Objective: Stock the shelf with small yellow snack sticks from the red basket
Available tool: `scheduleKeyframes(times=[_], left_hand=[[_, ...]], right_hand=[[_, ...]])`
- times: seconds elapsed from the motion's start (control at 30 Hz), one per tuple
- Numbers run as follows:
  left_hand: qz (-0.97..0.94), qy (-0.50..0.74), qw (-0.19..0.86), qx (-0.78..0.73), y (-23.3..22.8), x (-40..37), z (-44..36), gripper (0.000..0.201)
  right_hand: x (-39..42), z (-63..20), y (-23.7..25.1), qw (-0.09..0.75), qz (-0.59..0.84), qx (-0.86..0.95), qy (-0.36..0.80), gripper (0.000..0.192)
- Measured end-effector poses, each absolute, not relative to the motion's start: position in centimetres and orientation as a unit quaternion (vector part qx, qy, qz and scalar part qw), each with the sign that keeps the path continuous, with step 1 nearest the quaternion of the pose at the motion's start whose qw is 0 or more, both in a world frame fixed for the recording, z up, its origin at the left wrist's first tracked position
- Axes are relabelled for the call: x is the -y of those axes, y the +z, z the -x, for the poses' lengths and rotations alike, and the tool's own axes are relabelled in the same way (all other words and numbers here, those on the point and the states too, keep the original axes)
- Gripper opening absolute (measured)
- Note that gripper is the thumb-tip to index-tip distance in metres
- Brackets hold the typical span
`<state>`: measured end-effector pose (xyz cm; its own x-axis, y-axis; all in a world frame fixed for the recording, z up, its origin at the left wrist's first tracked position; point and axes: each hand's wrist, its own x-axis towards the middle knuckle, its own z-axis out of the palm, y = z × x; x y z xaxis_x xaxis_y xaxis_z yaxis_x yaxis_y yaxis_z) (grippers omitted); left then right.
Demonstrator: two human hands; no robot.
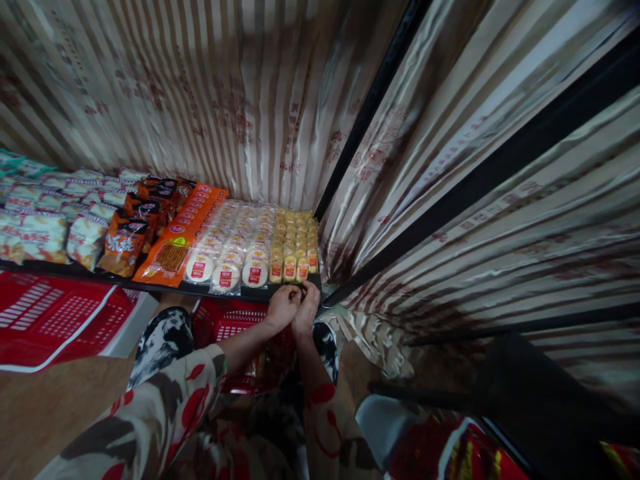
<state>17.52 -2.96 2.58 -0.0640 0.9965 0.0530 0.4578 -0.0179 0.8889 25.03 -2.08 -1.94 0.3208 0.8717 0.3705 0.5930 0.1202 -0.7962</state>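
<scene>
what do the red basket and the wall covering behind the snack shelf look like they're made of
Red basket: seemingly moulded plastic, given its uniform red lattice. Wall covering: apparently a glossy striped sheet, foil or satin-like fabric; it hangs in folds with shiny highlights, which one is unclear.

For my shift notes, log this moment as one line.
left hand and right hand: together at black shelf edge | nearest: small yellow wrapped snack packs

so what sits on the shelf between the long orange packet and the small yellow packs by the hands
In the head view, rows of round white cakes in clear wrap lie between the long orange packet and the small yellow packs.
</scene>
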Motion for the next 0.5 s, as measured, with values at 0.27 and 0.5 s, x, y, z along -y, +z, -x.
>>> scheduleKeyframes(times=[0.27,0.5], left_hand=[[-0.601,0.379,0.340,-0.616,1.9,3.9,-16.7,0.016],[-0.602,0.390,0.343,-0.606,1.9,5.0,-16.1,0.017]], right_hand=[[3.5,-24.4,-2.2,0.472,0.648,0.581,0.141,0.034],[4.8,-23.5,-2.0,0.463,0.644,0.592,0.141,0.033]])
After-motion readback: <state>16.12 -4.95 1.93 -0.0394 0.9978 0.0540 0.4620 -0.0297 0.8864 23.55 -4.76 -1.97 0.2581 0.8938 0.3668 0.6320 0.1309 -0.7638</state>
